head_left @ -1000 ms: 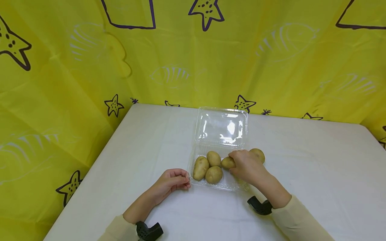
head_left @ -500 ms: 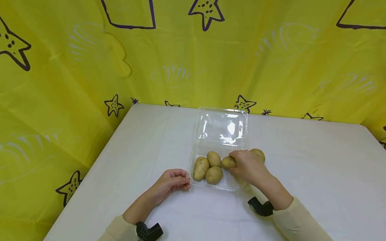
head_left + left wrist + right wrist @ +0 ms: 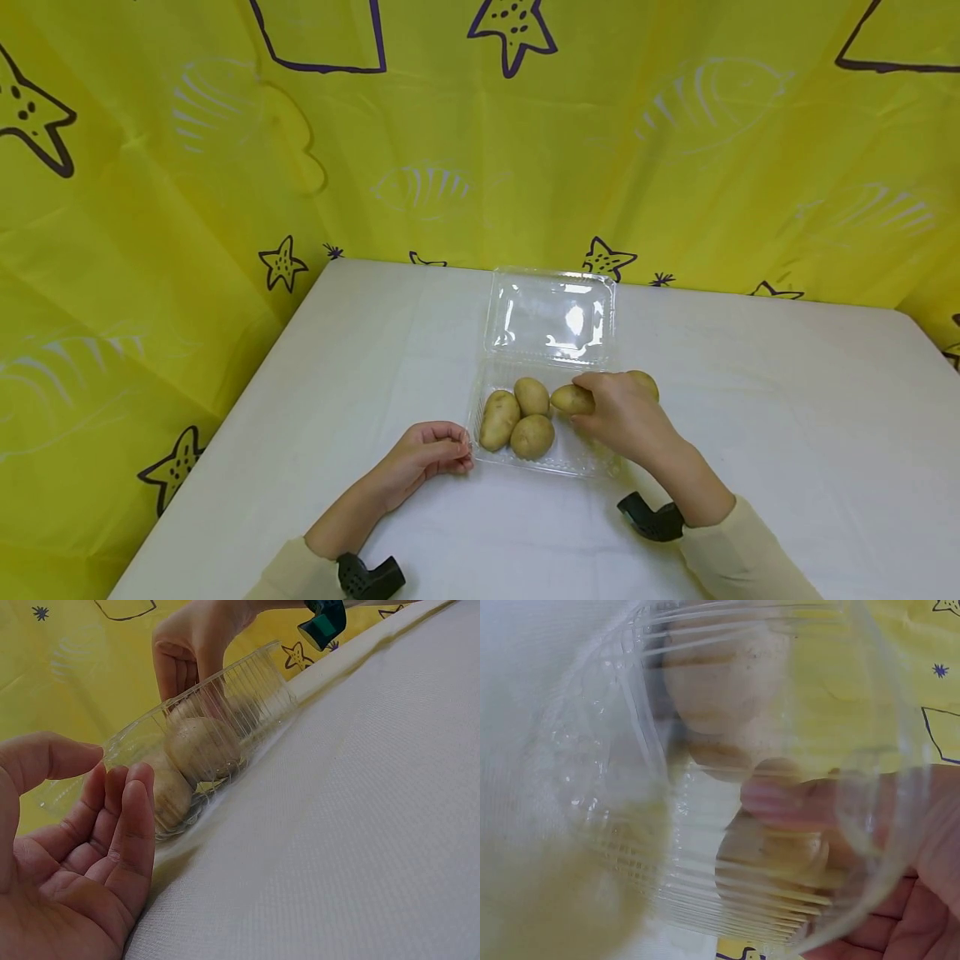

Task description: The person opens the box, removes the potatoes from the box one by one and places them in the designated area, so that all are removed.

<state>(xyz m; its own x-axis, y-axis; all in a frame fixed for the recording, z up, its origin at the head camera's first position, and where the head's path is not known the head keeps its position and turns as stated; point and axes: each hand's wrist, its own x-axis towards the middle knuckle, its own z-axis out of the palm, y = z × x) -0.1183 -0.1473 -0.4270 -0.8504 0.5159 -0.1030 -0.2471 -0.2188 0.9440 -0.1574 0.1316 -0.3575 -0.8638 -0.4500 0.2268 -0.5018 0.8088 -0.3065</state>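
Note:
A clear plastic clamshell container (image 3: 491, 458) lies with its lid (image 3: 551, 321) folded back. Three potatoes sit in its left half: a long potato (image 3: 499, 421), a round potato (image 3: 532, 396) behind and another round potato (image 3: 532, 437) in front. My left hand (image 3: 427, 458) pinches the container's left rim between thumb and fingertips, close up in the left wrist view. With thumb and fingers my right hand (image 3: 630, 417) grips a potato (image 3: 572, 399) over the right half. The container's ribbed wall (image 3: 780, 900) covers part of that grip in the right wrist view.
One more potato (image 3: 645, 384) shows behind my right hand, which partly hides it; I cannot tell whether it is inside the container. A white cloth covers the table (image 3: 787, 417). Yellow patterned sheeting (image 3: 480, 150) hangs at the back and left.
My right hand has shifted slightly right, and the gripped potato has turned a little with its outer end rising. My left hand and the other potatoes stay in place.

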